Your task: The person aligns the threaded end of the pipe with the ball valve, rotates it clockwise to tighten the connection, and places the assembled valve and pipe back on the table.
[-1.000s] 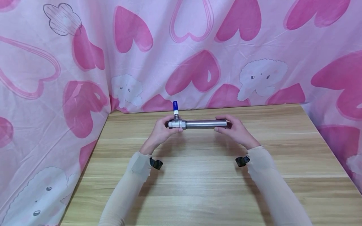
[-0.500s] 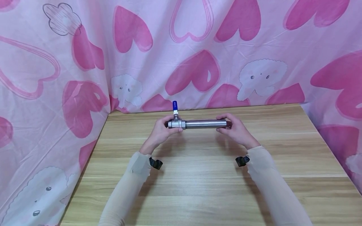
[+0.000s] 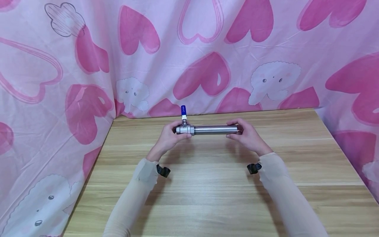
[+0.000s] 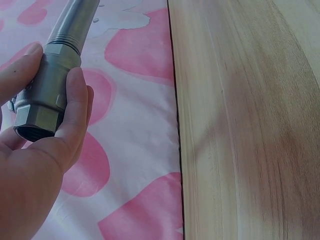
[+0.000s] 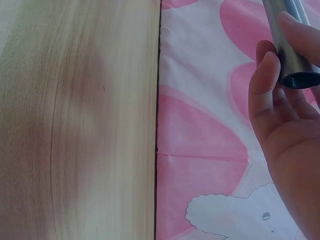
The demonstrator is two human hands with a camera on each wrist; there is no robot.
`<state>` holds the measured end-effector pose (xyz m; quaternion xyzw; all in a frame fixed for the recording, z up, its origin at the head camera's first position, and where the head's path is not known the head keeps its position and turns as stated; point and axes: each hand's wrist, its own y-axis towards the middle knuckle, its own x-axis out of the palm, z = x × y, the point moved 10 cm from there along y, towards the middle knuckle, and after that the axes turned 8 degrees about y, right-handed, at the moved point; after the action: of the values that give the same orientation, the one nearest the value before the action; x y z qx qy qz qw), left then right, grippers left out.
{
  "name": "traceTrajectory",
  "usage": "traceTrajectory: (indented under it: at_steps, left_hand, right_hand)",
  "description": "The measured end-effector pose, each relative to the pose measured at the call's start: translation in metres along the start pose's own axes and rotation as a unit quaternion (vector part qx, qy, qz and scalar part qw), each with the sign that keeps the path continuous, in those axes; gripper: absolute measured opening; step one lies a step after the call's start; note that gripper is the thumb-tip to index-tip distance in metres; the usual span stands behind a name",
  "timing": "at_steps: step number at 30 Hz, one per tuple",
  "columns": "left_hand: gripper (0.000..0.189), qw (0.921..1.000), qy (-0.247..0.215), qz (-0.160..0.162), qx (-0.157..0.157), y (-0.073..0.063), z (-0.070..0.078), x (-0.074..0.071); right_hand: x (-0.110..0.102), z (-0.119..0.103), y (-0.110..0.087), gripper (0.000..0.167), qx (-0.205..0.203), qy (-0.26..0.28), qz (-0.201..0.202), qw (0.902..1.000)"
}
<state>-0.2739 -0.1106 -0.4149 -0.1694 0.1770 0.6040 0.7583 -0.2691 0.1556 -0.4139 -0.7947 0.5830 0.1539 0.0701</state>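
Observation:
A steel ball valve (image 3: 185, 130) with a blue lever handle (image 3: 183, 111) joins a straight steel pipe (image 3: 215, 130), and threads show at the joint in the left wrist view. My left hand (image 3: 168, 137) grips the valve body, thumb on the near side and fingers on the far side. The lever points away from me, square to the pipe. At the pipe's other end, my right hand (image 3: 246, 135) pinches it between thumb and fingers. The right wrist view shows the pipe's open end (image 5: 300, 80) among the fingers. Valve and pipe are held level above the table.
A wood-grain table (image 3: 201, 197) lies beneath both hands. Pink heart-print cloth (image 3: 195, 75) hangs behind it and along both sides. Black wrist cameras (image 3: 164, 171) sit at the sleeve cuffs.
My right hand's fingers shift slightly to the right along the pipe's end. Left hand, valve and lever stay nearly still.

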Motion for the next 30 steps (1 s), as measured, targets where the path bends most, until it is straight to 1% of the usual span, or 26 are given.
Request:
traceTrajectory:
  at_steps: [8,14,25,30]
  left_hand:
    - [0.053,1.0000,-0.002,0.000,-0.009,0.0005,-0.0011,0.0001]
    - [0.055,0.9998,0.000,-0.001,-0.021,0.0003,-0.0026,0.0003]
    - [0.056,1.0000,0.003,0.003,-0.008,0.0013,0.0001,0.0009]
    - [0.056,1.0000,0.004,0.002,-0.007,0.0004,0.0020,0.0012]
  right_hand:
    - [-0.0041,0.0022,-0.0002,0.046,0.005,-0.005,0.009,0.9999]
    - [-0.0034,0.0037,-0.0013,0.043,0.002,0.005,0.003,1.0000]
    - [-0.0028,0.0064,-0.0019,0.039,0.013,0.016,-0.006,0.9998]
    - [-0.0021,0.0052,-0.0024,0.035,0.017,0.004,-0.007,0.9998]
